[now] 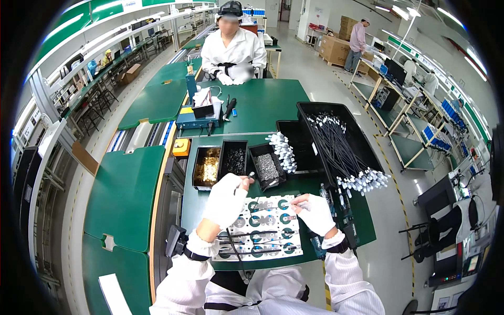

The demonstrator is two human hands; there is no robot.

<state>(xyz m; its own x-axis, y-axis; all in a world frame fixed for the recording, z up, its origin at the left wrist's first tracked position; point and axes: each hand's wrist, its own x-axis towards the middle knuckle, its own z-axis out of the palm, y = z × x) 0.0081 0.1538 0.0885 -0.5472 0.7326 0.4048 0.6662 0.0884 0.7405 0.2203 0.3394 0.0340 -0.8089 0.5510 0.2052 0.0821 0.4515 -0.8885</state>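
My left hand (227,199), in a white fingerless glove, is closed above the upper left of a white fixture plate (291,223). Its bare fingertips pinch a small dark piece (252,175) just in front of the metal-parts bin. My right hand (316,214), gloved the same way, pinches at the plate's upper right corner; what its fingers hold is too small to make out. The plate carries rows of round green and grey seats. Several black cables (257,241) lie across its lower half, and one runs down over the front edge below my left wrist.
Black bins hold brass-coloured parts (209,168), black parts (233,159) and silver parts (266,167). A large black crate (302,113) of white-ended cables stands right. Power screwdrivers (347,226) lie beside the plate. Across the green table sits a co-worker (233,50), near a blue device (197,121).
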